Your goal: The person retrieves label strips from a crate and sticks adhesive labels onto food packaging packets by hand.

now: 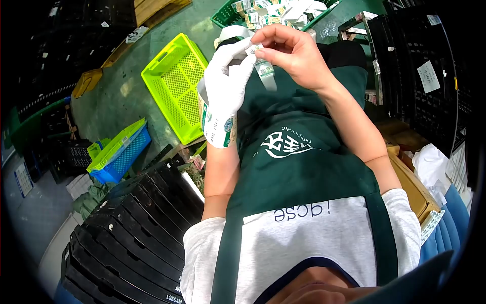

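Observation:
My left hand (225, 81), in a white glove, pinches a small printed label (253, 49) between thumb and fingertips. The bare fingertips of my right hand (296, 54) close on the same label from the other side. A pale strip with labels (266, 73) hangs just below the fingers, in front of the dark green apron (304, 167). Green and white stickers (221, 129) cover the glove's cuff. Behind the left hand, a loop of white band (234, 33) is partly hidden.
A lime-green crate (178, 86) lies on the green floor left of my hands. Beyond them, a green basket (218, 19) holds many white packets. Black crates (129, 238) are stacked at lower left, with a blue crate (124, 157) above. A cardboard box (412, 190) stands at right.

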`<state>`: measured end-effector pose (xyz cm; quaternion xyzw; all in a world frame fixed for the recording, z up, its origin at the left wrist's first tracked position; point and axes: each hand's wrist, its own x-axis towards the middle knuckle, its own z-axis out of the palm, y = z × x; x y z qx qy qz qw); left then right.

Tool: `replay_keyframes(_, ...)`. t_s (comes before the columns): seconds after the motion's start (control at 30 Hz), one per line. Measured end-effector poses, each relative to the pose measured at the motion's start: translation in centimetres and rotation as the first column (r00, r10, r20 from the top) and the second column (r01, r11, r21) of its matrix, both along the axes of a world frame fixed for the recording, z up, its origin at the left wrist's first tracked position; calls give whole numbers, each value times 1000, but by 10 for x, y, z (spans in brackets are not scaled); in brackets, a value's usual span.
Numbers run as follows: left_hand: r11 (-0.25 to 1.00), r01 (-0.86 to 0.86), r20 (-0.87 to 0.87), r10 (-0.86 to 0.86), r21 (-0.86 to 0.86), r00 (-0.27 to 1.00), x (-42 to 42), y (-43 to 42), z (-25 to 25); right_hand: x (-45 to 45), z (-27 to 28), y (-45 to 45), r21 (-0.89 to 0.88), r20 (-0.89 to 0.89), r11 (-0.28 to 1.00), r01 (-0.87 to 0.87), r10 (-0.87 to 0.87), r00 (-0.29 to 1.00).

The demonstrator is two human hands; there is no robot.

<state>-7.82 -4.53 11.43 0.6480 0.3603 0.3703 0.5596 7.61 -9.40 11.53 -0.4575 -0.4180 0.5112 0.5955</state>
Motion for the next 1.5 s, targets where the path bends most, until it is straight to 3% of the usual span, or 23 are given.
replay_keyframes(0.13, 973, -15, 56, 29, -229, 998, -1, 0, 7, 0, -6, 0, 14, 68, 1000, 11, -12, 998)
replay_keyframes(0.23, 965, -32, 70, 52, -262, 996, -5, 2, -1, -2, -1, 0, 46, 247, 997, 55, -64, 967)
replay_keyframes(0.33, 951, -60, 27, 72, -304, 997, -6, 3, 2, -3, -3, 3, 213, 464, 973, 88, -180, 868)
replay_keyframes(0.57, 942, -49, -77, 25, -333, 997, -11, 8, 4, -1, 2, 7, 335, 626, 941, 39, -253, 737)
replay_keyframes(0.67, 903, 66, 0, -73, -425, 997, -15, 9, -4, 0, -1, 9, 413, 535, 908, 73, -307, 787)
replay_keyframes(0.7, 922, 63, -39, -84, -382, 996, -14, 9, -7, -1, -1, 9, 400, 406, 899, 179, -349, 845)
replay_keyframes(0.73, 925, -1, -80, -31, -380, 996, -15, 10, -8, -3, 0, 7, 371, 270, 885, 280, -391, 880)
replay_keyframes(0.8, 921, -134, -165, 77, -365, 983, -17, 14, -5, -13, 9, -3, 293, 109, 902, 318, -362, 926)
replay_keyframes(0.83, 888, -125, 169, 219, -443, 961, -19, 21, -24, -22, 12, -12, 266, 45, 943, 199, -219, 975)
replay_keyframes(0.87, 835, -194, 229, 352, -515, 907, -21, 32, -30, -33, 13, -20, 249, -23, 966, 73, -69, 997)
replay_keyframes(0.93, 765, -207, 361, 500, -610, 787, -30, 45, -17, -50, -4, -27, 135, 100, 980, -146, 133, 986)
replay_keyframes(1.0, 732, -147, 449, 549, -665, 705, -42, 59, -10, -71, -29, -14, 183, 301, 972, -147, 87, 950)
replay_keyframes(1.07, 750, 21, 596, 508, -661, 622, -47, 65, 4, -86, -43, -4, 110, 330, 963, -245, 197, 923)
replay_keyframes(1.2, 823, -52, 565, 433, -566, 703, -51, 73, 24, -85, -23, 1, 68, 133, 896, -439, 427, 894)
replay_keyframes(1.27, 958, -210, 177, 245, -196, 953, -65, 82, 8, -84, -6, 0, 169, 41, 915, -367, 366, 930)
replay_keyframes(1.3, 868, -100, 261, 254, -486, 931, -70, 67, 8, -82, 3, 3, 192, 1, 930, -312, 318, 948)
replay_keyframes(1.37, 832, 121, 322, 72, -541, 944, -71, 53, -14, -75, 20, 15, 182, -86, 963, -200, 218, 972)
replay_keyframes(1.43, 757, 149, 398, 157, -636, 904, -67, 42, -34, -68, 18, 34, 217, -71, 975, -42, 58, 996)
replay_keyframes(1.47, 784, 30, 341, 236, -621, 910, -58, 32, -18, -64, 19, 43, 253, -35, 967, 25, -16, 999)
replay_keyframes(1.5, 738, 59, 435, 328, -672, 839, -54, 24, -7, -58, 30, 51, 71, -70, 997, 8, -3, 998)
